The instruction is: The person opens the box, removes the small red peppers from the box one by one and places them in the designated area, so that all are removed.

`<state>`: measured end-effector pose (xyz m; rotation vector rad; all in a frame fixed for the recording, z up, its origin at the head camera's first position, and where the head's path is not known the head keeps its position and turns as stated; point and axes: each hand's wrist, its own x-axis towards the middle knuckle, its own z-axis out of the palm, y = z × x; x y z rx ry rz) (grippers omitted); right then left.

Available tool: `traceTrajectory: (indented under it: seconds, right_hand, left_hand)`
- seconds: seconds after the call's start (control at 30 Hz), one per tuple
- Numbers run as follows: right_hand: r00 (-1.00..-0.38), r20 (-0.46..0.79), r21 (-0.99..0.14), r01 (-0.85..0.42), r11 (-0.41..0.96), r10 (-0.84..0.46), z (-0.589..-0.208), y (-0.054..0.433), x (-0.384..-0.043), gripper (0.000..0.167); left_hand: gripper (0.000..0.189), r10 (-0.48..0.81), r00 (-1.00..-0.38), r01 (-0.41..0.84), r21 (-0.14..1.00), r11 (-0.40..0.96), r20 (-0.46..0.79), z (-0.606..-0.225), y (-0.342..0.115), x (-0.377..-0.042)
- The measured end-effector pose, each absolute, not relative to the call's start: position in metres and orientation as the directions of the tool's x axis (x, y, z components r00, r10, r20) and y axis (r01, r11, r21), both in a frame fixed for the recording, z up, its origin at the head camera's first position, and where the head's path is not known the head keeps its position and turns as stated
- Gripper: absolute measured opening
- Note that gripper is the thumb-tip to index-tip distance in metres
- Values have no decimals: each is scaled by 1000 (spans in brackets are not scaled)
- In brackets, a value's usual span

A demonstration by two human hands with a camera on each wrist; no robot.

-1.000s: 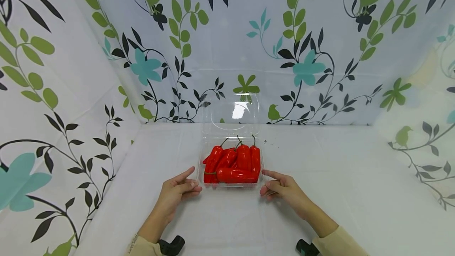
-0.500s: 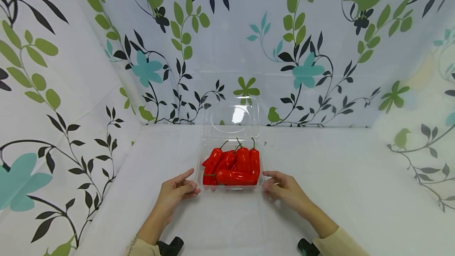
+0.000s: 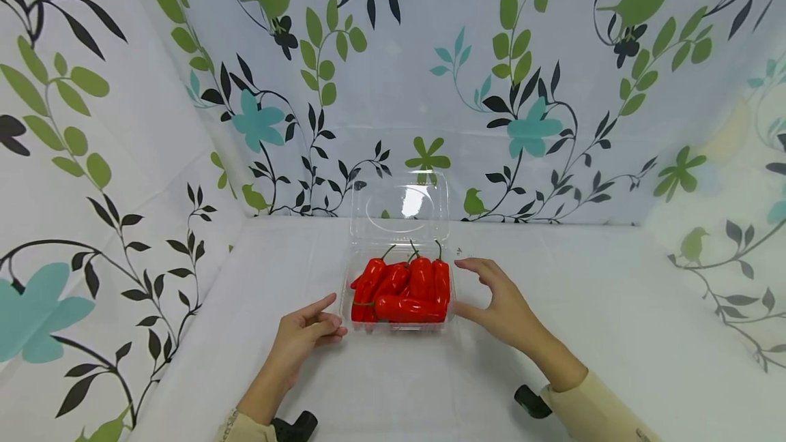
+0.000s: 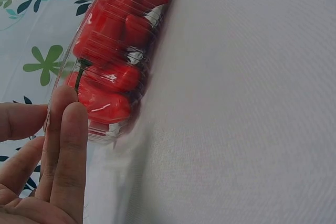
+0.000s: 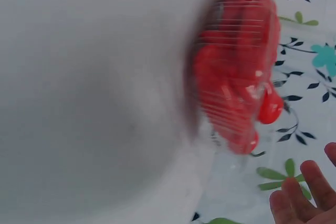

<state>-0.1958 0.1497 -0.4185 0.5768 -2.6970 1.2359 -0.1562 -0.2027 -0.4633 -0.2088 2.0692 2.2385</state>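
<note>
Your left hand (image 3: 298,338) at clear box (image 3: 399,327), pinch uncertain; your right hand (image 3: 506,307) released; box between both, lid (image 3: 399,209) raised beyond; red peppers (image 3: 421,280) inside, mostly lengthwise, stems away from you, front one crosswise.

Clear plastic clamshell (image 3: 399,327) is gleaming, its ribbed walls (image 4: 103,128) glinting, glossy red chili peppers (image 3: 421,278) are shining inside, matt woven tablecloth (image 3: 399,387) is lying toward six o'clock, creased printed cloth (image 3: 402,97) is hanging at twelve

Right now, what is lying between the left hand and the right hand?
In the head view, between the left hand and the right hand is a clear plastic box, lid raised, with red peppers inside.
</note>
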Motion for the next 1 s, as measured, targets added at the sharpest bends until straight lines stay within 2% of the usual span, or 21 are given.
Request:
traceTrajectory:
  seconds: [0.1, 0.33, 0.63, 0.83, 1.0]
  right_hand:
    - [-903, 272, -701, -423, 574, -334, -405, 140, -196, 77]
    - [-884, 245, -777, -424, 465, -398, -387, 119, -195, 86]
    - [-858, 281, -810, -452, 373, -429, -377, 105, -198, 86]
    - [-875, 235, -902, -359, 242, -423, -390, 96, -208, 82]
    - [-883, 176, -941, -280, 189, -434, -407, 93, -215, 73]
  left_hand:
    - [53, -29, -987, -154, 985, -82, -156, -463, -203, -156]
    - [51, -40, -986, -160, 985, -71, -163, -465, -203, -156]
    - [50, -48, -986, -159, 985, -68, -163, -465, -203, -156]
    - [50, -53, -986, -156, 985, -74, -160, -464, -202, -156]
    - [50, -49, -985, -159, 985, -73, -163, -465, -202, -155]
